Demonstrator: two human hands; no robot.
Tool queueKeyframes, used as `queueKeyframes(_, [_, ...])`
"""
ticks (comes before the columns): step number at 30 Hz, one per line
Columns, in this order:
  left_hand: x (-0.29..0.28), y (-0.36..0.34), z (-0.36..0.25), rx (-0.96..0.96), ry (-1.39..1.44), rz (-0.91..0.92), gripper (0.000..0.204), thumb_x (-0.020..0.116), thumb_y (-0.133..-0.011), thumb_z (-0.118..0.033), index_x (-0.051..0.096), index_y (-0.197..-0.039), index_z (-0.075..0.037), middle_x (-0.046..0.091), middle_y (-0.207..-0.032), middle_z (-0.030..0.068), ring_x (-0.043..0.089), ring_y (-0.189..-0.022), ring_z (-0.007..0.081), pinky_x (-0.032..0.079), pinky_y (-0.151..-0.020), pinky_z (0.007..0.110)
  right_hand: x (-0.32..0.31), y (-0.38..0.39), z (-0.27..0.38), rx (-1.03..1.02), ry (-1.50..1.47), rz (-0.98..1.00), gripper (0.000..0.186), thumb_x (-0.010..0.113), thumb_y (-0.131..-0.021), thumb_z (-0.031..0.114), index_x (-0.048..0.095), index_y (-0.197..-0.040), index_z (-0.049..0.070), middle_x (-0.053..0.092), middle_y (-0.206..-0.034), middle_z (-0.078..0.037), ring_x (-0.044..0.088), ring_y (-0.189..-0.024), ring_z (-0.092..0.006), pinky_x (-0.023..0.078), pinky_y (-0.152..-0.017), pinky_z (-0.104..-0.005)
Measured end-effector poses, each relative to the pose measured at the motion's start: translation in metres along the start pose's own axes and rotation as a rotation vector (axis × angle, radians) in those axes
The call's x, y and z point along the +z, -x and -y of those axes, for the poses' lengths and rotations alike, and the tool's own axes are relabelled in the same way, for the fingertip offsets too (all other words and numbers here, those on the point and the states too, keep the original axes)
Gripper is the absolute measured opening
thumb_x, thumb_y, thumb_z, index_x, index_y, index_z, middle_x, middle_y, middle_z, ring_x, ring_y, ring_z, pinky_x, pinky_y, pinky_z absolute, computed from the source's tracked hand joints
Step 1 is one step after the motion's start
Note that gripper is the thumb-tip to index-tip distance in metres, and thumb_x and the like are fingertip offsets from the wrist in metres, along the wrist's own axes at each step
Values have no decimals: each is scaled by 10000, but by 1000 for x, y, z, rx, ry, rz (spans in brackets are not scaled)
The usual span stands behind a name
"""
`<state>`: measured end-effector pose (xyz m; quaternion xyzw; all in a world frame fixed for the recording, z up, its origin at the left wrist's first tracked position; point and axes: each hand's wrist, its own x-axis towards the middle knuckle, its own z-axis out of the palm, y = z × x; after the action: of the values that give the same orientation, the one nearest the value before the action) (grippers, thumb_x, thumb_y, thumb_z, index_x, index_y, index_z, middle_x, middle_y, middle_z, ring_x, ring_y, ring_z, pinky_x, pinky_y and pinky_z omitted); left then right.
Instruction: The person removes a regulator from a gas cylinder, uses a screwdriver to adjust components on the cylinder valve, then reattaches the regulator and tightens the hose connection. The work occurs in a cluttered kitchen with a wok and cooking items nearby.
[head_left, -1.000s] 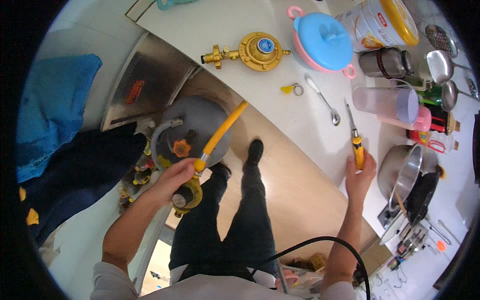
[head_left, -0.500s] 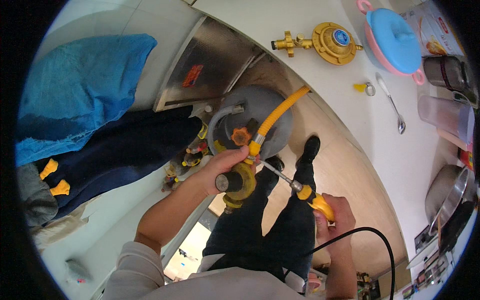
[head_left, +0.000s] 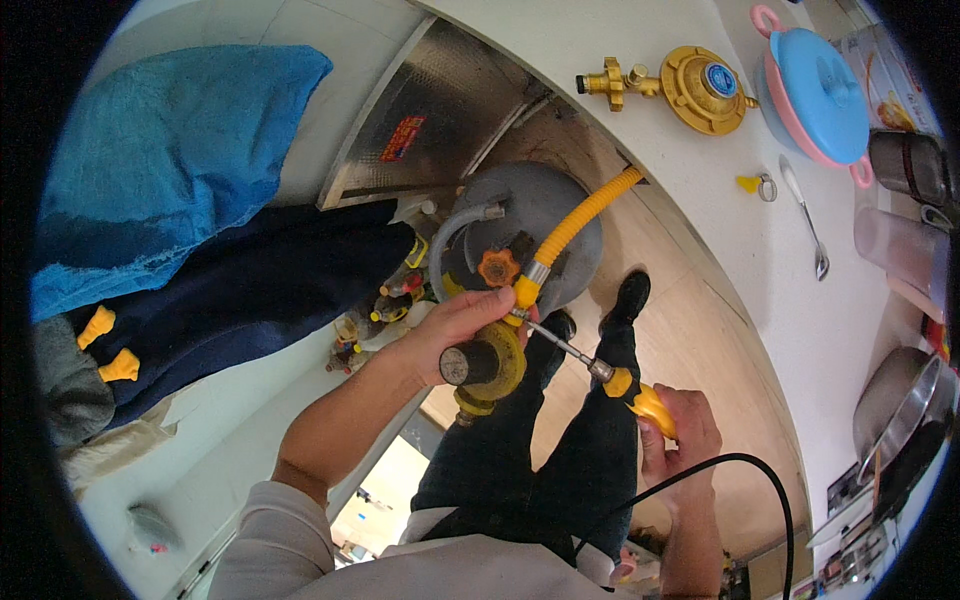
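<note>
My left hand is closed around an old, worn yellow gas regulator with a dark round cap, at the joint with a ribbed yellow hose. A metal clamp sits at that joint beside my thumb. My right hand grips the yellow handle of a screwdriver. Its metal shaft runs up and left, and the tip meets the clamp; the exact contact is too small to tell. Behind and beyond them stands a grey gas cylinder with an orange valve knob.
On the white counter at right lie a gold regulator, a small ring clamp with a yellow tab, a spoon and a blue-lidded pink pot. Blue cloth hangs at left. A black cable loops by my right forearm.
The whole view has shifted slightly, so most things appear a little further right. Both hands keep their grips, with the screwdriver still at the clamp.
</note>
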<state>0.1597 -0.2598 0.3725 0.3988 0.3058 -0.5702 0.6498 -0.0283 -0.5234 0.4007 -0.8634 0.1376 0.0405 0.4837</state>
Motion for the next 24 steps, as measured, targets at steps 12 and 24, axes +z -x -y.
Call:
queueKeyframes(12, [3,-2,-4,-41,-199,-61,375,637,-1032,-369,689,-1192,-34,698,-966,38,710,-846,95,598,-741,234,3,8,-4,-107,147,-66,312,777,-883,148,694,-1165,42,679,-896,-165,656,-719,-306,530,-629,-374])
queueKeyframes(24, [3,1,-9,6,-646,-79,428,600,-1050,-420,695,-1234,-45,645,-1028,39,574,-989,105,460,-928,266,-20,-27,-6,480,-286,372,357,783,-922,339,663,-1038,23,618,-766,-86,648,-705,-207,526,-660,-269])
